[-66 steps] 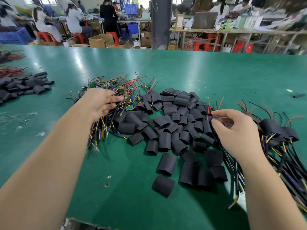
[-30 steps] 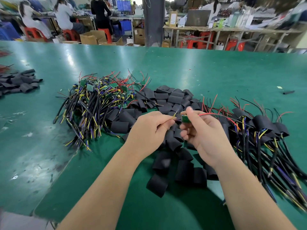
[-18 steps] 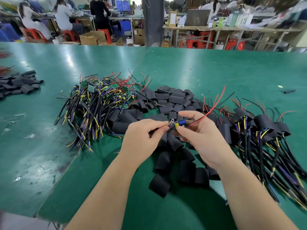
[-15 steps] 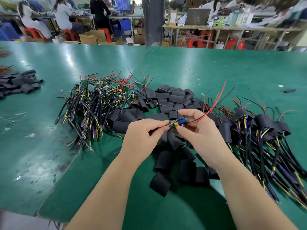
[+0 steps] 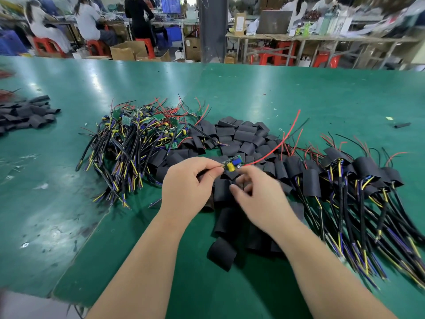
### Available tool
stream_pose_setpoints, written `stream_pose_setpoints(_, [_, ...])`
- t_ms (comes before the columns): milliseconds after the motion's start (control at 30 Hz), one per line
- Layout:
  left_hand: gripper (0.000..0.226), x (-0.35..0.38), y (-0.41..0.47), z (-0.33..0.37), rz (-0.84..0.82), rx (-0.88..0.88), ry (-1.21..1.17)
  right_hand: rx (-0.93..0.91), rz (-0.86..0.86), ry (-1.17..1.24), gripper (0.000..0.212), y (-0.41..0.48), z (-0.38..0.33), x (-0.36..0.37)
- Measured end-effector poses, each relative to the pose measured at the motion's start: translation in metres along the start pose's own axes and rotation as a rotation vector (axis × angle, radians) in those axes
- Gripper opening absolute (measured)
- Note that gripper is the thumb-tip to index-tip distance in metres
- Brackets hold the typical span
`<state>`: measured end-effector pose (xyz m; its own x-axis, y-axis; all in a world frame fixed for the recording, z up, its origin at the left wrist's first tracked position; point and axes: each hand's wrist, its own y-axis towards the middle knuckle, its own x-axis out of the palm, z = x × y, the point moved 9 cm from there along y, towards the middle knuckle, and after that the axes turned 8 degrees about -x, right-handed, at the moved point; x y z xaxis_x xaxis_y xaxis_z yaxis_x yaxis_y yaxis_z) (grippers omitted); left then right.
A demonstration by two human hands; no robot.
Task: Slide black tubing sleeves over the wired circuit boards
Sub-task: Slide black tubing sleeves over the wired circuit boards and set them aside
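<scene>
Desk: green desk [image 5: 287,97], workshop benches [image 5: 322,40] behind.
Left hand [image 5: 186,187]: I see it pinching one wired circuit board [image 5: 232,164], raised over the loose black sleeves [image 5: 243,137].
Right hand [image 5: 259,199]: blurred, fingers curled beside the board; I cannot tell if it grips anything.
Heaps: bare boards [image 5: 138,139] left, sleeved boards [image 5: 358,171] right.

Bright, even overhead light. Broad glare streaks on the green surface [image 5: 96,88], strongest on the left side. Shadows are soft and short under the sleeve pile [image 5: 241,137]. Right hand [image 5: 259,199] is motion-blurred, its fingers [image 5: 236,187] smeared. Left hand [image 5: 186,185] and the circuit board [image 5: 231,164] it pinches are fairly sharp. Wide-angle bowing at the edges. Background workbenches [image 5: 322,38] are soft, smeared at top right.
</scene>
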<state>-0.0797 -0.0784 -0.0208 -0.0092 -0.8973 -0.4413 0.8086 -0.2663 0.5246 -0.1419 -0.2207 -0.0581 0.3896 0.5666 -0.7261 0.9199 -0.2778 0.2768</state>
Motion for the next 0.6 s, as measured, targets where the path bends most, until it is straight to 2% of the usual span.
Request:
stream_pose_setpoints(100, [0.010,-0.002,0.002,-0.003,0.015,-0.003,0.001,-0.071,-0.083,-0.428,0.051,0.000,-0.009,0.021])
stream_pose_setpoints(200, [0.010,-0.002,0.002,-0.005,0.018,-0.004,0.012,-0.057,-0.097,-0.441,0.051,0.003,-0.005,0.025])
stream_pose_setpoints(333, [0.010,-0.004,0.003,-0.007,0.024,-0.001,0.027,-0.082,-0.009,-0.052,0.024,0.001,-0.010,0.009])
stream_pose_setpoints(433, [0.009,-0.006,0.005,-0.010,0.041,-0.003,0.020,-0.082,0.061,0.171,0.041,-0.003,-0.015,0.001])
stream_pose_setpoints(533, [0.008,-0.007,0.005,-0.012,0.046,-0.004,0.012,-0.014,0.153,0.339,0.048,-0.002,-0.007,-0.012])
stream_pose_setpoints(600, [0.009,-0.008,0.005,-0.012,0.047,0.006,0.021,0.066,0.218,0.650,0.050,-0.001,0.003,-0.022])
